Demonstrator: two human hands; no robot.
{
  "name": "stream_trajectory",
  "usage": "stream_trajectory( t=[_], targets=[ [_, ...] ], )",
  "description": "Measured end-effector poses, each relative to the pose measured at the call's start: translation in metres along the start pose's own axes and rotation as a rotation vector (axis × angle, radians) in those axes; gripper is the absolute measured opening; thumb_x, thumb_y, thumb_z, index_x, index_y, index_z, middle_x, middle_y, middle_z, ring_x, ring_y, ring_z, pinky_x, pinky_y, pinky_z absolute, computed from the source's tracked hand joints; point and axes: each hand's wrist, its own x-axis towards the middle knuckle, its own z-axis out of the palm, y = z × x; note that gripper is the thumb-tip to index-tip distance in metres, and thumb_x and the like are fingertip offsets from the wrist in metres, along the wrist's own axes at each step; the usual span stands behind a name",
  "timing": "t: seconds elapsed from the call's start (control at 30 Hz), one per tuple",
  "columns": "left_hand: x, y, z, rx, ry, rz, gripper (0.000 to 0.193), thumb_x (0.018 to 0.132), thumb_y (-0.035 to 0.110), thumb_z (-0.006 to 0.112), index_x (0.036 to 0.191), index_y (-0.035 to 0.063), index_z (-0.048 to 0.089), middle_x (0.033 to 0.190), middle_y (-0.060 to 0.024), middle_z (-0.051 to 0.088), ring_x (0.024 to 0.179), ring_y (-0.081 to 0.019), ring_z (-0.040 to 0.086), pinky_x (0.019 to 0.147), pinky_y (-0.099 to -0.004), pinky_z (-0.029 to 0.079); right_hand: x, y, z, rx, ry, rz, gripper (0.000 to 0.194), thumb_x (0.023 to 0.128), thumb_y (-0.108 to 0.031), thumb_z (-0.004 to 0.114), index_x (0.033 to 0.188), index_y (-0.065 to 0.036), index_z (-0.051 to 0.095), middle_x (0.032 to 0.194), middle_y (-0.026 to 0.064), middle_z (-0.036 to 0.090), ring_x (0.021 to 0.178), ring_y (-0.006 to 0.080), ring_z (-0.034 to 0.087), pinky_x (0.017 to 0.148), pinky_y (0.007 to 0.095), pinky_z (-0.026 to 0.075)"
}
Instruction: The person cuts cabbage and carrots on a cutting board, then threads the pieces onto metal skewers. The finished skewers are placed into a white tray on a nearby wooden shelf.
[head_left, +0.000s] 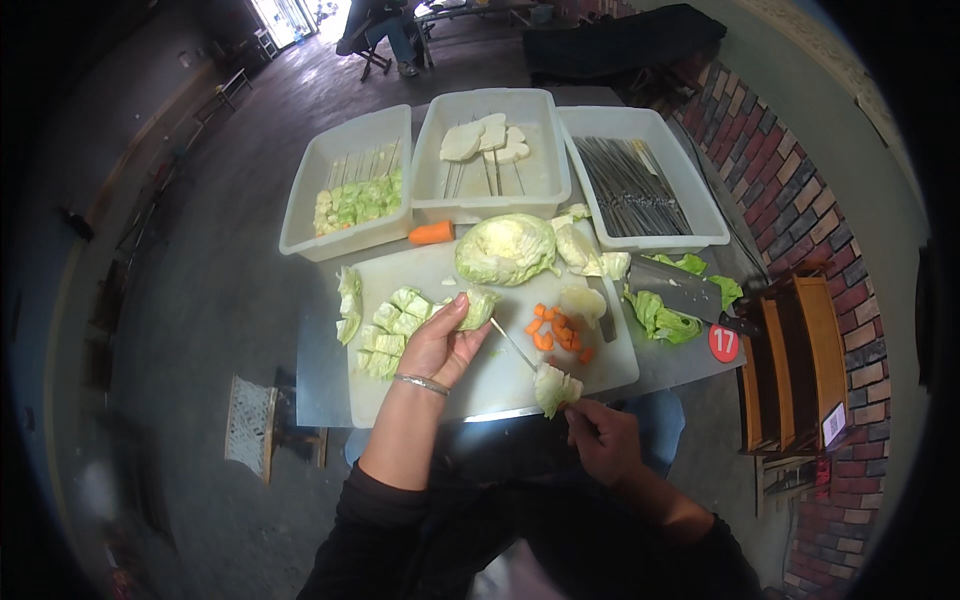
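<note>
My left hand (442, 345) grips a chunk of cut cabbage (480, 307) above the white cutting board (480, 390). A thin metal skewer (514, 343) runs from near that chunk down to a cabbage piece (556, 390) threaded near its lower end. My right hand (606, 439) holds this lower end at the board's near edge. Cut cabbage pieces (386, 337) lie left of my left hand, diced carrot (555, 328) right of the skewer. Behind them sits a hollowed cabbage half (506, 249), with a carrot chunk (431, 232) at its left.
Three white plastic tubs line the back: filled skewers in the left tub (345, 244), pale slices on skewers in the middle tub (491, 206), bare skewers in the right tub (664, 244). A cleaver (675, 291) lies among leaves at the right. A person (397, 37) sits far back.
</note>
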Motion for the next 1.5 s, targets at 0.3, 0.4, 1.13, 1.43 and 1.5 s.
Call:
stream_trajectory(
  t=[0.3,0.4,1.13,1.43,1.5],
  targets=[
    [-0.007,0.005,0.009,0.103,0.005,-0.013,0.027,0.096,0.016,0.057,0.114,-0.0035,0.056,0.109,-0.0154,0.063,0.095,-0.0257,0.067,0.08,-0.0314,0.061,0.001,-0.007,0.004,0.022,0.015,-0.022,0.016,0.092,-0.012,0.06,0.103,-0.003,0.068,0.064,0.009,0.062,0.057,0.0155,0.063,0.054,0.0272,0.048],
    [-0.014,-0.002,0.018,0.194,0.04,-0.01,0.026,0.096,0.016,0.057,0.113,-0.0032,0.057,0.106,-0.014,0.064,0.094,-0.0231,0.066,0.08,-0.0309,0.06,0.005,-0.012,0.004,0.253,-0.081,0.182,0.018,0.092,-0.01,0.059,0.105,-0.001,0.068,0.063,0.006,0.061,0.056,0.0105,0.059,0.055,0.025,0.047],
    [-0.028,-0.052,0.017,0.344,-0.04,0.129,0.024,0.096,0.018,0.059,0.111,0.0001,0.062,0.109,-0.0103,0.066,0.096,-0.0158,0.064,0.084,-0.0281,0.052,0.018,-0.008,0.014,0.418,-0.024,0.195,0.016,0.095,-0.012,0.056,0.1,-0.001,0.066,0.062,0.0011,0.059,0.05,0.004,0.046,0.047,0.0196,0.035],
    [-0.025,-0.072,0.027,0.071,-0.059,0.379,0.037,0.098,0.034,0.053,0.126,0.0107,0.049,0.127,-0.0156,0.054,0.116,-0.0313,0.054,0.093,-0.0423,0.049,0.011,-0.019,0.025,0.377,-0.098,0.252,0.019,0.096,-0.013,0.055,0.107,-0.002,0.066,0.066,0.0017,0.06,0.053,0.0046,0.048,0.052,0.0202,0.039],
    [-0.026,-0.075,0.029,-0.059,-0.062,0.318,0.041,0.097,0.038,0.053,0.126,0.0108,0.049,0.126,-0.0157,0.054,0.111,-0.0301,0.056,0.091,-0.0417,0.049,0.008,-0.018,0.028,0.32,-0.113,0.245,0.02,0.095,-0.012,0.056,0.109,-0.001,0.066,0.065,0.0018,0.061,0.059,0.0068,0.055,0.057,0.0214,0.044]
  ],
)
